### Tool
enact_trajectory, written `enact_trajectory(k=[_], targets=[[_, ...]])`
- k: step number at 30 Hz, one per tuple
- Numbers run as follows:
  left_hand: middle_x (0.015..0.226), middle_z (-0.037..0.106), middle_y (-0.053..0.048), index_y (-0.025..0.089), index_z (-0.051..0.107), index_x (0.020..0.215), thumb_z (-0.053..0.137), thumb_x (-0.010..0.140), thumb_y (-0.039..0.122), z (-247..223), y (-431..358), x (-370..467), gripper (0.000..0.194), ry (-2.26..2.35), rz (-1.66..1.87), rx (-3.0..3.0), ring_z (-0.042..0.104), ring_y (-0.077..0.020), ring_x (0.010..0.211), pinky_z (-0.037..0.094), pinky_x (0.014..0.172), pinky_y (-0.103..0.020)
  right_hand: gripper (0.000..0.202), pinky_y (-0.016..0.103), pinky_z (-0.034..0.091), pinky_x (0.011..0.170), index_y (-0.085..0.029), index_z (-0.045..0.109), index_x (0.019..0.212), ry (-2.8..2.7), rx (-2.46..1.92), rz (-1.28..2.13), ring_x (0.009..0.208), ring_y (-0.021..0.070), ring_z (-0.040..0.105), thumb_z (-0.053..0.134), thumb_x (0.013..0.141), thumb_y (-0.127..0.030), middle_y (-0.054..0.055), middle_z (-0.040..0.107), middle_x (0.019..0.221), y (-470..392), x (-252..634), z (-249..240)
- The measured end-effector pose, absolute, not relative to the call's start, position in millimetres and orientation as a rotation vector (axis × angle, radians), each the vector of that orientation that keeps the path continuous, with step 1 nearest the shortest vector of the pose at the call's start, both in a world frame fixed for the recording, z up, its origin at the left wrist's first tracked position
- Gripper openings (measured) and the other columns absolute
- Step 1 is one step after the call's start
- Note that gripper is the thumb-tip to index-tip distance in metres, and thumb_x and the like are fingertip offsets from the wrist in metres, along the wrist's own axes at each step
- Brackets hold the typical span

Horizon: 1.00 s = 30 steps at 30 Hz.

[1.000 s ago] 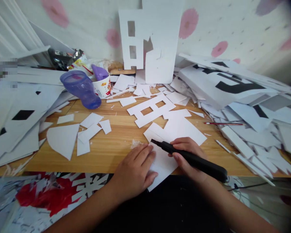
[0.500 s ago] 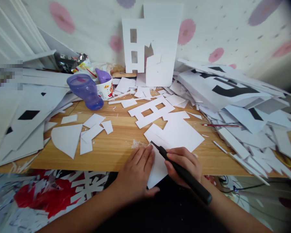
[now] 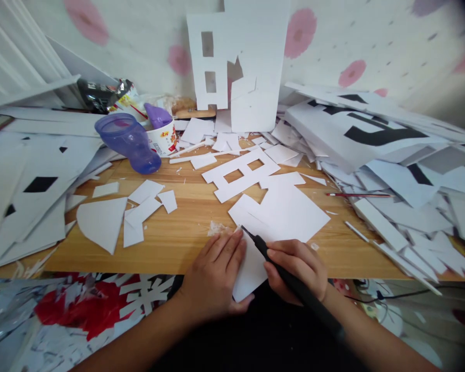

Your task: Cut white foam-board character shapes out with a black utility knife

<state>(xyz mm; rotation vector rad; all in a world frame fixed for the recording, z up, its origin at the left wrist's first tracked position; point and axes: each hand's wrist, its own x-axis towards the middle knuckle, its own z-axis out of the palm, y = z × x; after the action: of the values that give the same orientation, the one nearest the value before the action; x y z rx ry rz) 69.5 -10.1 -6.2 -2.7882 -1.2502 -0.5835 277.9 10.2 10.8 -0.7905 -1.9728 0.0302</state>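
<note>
Across the tabletop [image 3: 186,206], from its left end, white boards [image 3: 81,150] bearing black shapes lie stacked, then a rounded white piece [image 3: 103,222], a see-through blue cup [image 3: 129,144] and a paper tub [image 3: 160,142] with red and yellow print too small to read. The left hand [image 3: 217,268] lies palm down at the near edge, fingers close together and thumb out, on a white card [image 3: 250,276] that reaches over the edge. The right hand's [image 3: 300,266] fingers are clamped on a black tool [image 3: 271,258], its narrow tip at the card's upper corner, just beside the left fingertips. Further right, a dark red pencil [image 3: 358,195] lies by white scraps [image 3: 406,219], below a folded sheet [image 3: 325,132] with bold black marks, partly covered and unreadable
</note>
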Motion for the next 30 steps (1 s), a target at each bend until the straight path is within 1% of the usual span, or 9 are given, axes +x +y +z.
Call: enact_trajectory(k=[2,5,12,16,19,23,25,30], targets=[[0.142,0.048,-0.024,0.001,0.055,0.131,0.063,0.07,0.054,-6.2,-10.0,69.5,0.081,-1.254,-0.579,-2.794,0.05,-0.0393,0.128,0.041,0.107,-0.051,0.037,0.029,0.059,0.053,-0.023,0.061,0.109,-1.973,-0.802,0.034,0.065,0.0189,0.07,0.064,0.074,-0.012,0.008,0.073,0.085,9.7,279.2,11.0],[0.143,0.048,-0.023,0.002,0.054,0.132,0.061,0.072,0.054,-6.3,-10.0,69.8,0.08,-1.267,-0.579,-2.778,0.049,-0.0388,0.129,0.041,0.106,-0.051,0.037,0.028,0.059,0.053,-0.021,0.062,0.109,-1.978,-0.762,0.048,0.065,0.0186,0.07,0.064,0.073,-0.01,0.009,0.073,0.085,9.3,281.5,12.1],[0.142,0.049,-0.022,0.001,0.055,0.131,0.058,0.073,0.052,-4.3,-9.6,71.2,0.077,-1.252,-0.588,-2.774,0.051,-0.0387,0.127,0.039,0.107,-0.053,0.033,0.028,0.058,0.053,-0.018,0.062,0.104,-1.999,-0.776,0.062,0.064,0.0183,0.069,0.065,0.072,-0.01,0.01,0.071,0.083,4.3,287.4,15.8],[0.142,0.049,-0.022,0.0,0.055,0.131,0.059,0.074,0.05,-3.5,-9.9,71.1,0.076,-1.269,-0.593,-2.776,0.051,-0.0387,0.126,0.038,0.108,-0.054,0.034,0.027,0.057,0.051,-0.019,0.06,0.106,-1.997,-0.762,0.071,0.063,0.0178,0.069,0.064,0.073,-0.01,0.009,0.07,0.084,1.0,289.9,16.3],[0.143,0.048,-0.021,0.001,0.054,0.132,0.061,0.073,0.051,-3.9,-11.2,71.0,0.078,-1.279,-0.587,-2.785,0.05,-0.039,0.127,0.038,0.108,-0.054,0.032,0.028,0.058,0.053,-0.021,0.06,0.106,-1.989,-0.811,0.107,0.067,0.0177,0.069,0.063,0.076,-0.011,0.008,0.07,0.086,-2.2,293.0,14.6],[0.144,0.047,-0.022,0.001,0.051,0.135,0.063,0.073,0.049,-6.4,-13.6,70.8,0.08,-1.283,-0.573,-2.763,0.047,-0.0378,0.131,0.041,0.107,-0.051,0.031,0.028,0.058,0.057,-0.021,0.062,0.106,-1.898,-0.824,0.048,0.072,0.0184,0.068,0.065,0.076,-0.013,0.008,0.067,0.088,-4.9,296.5,11.6],[0.144,0.046,-0.022,0.001,0.051,0.135,0.064,0.073,0.05,-7.9,-14.0,70.4,0.08,-1.283,-0.562,-2.759,0.047,-0.0374,0.131,0.041,0.107,-0.05,0.028,0.029,0.058,0.058,-0.021,0.063,0.105,-1.842,-0.851,0.092,0.074,0.0185,0.067,0.065,0.078,-0.014,0.008,0.066,0.088,-4.0,296.9,10.9],[0.144,0.048,-0.022,0.005,0.052,0.135,0.068,0.067,0.06,-6.8,-13.1,67.0,0.088,-1.249,-0.515,-2.761,0.048,-0.0375,0.13,0.044,0.104,-0.05,0.021,0.03,0.058,0.059,-0.022,0.063,0.102,-1.756,-0.938,0.144,0.076,0.0188,0.067,0.063,0.081,-0.016,0.007,0.066,0.088,-0.6,296.3,12.8]])
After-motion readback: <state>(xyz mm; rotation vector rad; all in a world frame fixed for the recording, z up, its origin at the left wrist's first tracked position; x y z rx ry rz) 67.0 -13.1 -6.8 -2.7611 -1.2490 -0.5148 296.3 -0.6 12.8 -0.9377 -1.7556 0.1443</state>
